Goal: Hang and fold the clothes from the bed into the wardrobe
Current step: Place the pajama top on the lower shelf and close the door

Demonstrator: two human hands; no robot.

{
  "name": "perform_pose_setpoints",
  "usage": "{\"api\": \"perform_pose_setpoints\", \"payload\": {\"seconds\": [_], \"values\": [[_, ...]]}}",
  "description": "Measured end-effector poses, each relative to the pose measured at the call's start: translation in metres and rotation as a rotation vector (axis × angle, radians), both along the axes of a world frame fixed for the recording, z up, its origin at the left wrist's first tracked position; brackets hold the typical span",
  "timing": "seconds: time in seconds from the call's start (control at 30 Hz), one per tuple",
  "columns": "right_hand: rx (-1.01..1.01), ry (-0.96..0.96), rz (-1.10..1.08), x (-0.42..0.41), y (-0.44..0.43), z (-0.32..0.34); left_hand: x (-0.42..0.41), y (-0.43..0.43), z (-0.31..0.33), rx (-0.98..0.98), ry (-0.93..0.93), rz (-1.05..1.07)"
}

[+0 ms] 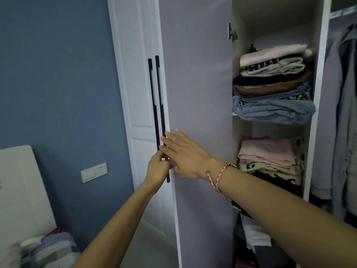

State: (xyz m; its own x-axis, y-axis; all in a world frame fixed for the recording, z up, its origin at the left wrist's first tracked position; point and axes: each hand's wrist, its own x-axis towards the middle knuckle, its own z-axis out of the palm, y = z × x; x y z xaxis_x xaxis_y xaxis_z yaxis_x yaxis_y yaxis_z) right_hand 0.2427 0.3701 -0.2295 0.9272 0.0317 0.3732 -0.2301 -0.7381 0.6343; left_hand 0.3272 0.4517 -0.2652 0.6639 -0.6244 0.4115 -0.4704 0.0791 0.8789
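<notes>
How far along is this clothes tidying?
Looks done: folded stacks sit on the shelves, and grey garments hang at right. In hand: the left hand grips the black door handle, the right hand lies open by the door. Left: a clothes heap waits at lower left.

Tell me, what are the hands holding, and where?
The left hand grips the black door handle near its lower end. The right hand holds nothing; its fingers are straight.
</notes>
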Motion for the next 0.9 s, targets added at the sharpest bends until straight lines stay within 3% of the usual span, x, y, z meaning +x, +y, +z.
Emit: {"api": "perform_pose_setpoints", "payload": {"seconds": [0.1, 0.3, 0.43, 0.53, 0.67, 0.77, 0.9], "values": [[-0.044, -0.034, 0.079, -0.015, -0.009, -0.001, -0.014, 0.005, 0.003, 0.008, -0.003, -0.034], [-0.255, -0.33, 0.332, -0.067, -0.037, 0.001, -0.064, -0.017, 0.005, -0.016, -0.173, -0.066], [-0.231, -0.424, 0.387, -0.109, -0.051, -0.009, -0.097, -0.043, -0.007, -0.065, -0.266, -0.123], [-0.191, -0.416, 0.286, -0.155, -0.079, -0.013, -0.133, -0.078, -0.01, -0.175, -0.306, -0.137], [-0.25, -0.296, -0.029, -0.217, -0.107, -0.022, -0.18, -0.119, -0.015, -0.235, -0.369, -0.196], [-0.242, -0.241, -0.305, -0.26, -0.124, -0.029, -0.211, -0.147, -0.019, -0.179, -0.501, -0.342], [-0.123, -0.339, -0.505, -0.304, -0.141, -0.039, -0.243, -0.183, -0.019, -0.005, -0.707, -0.535]]}}
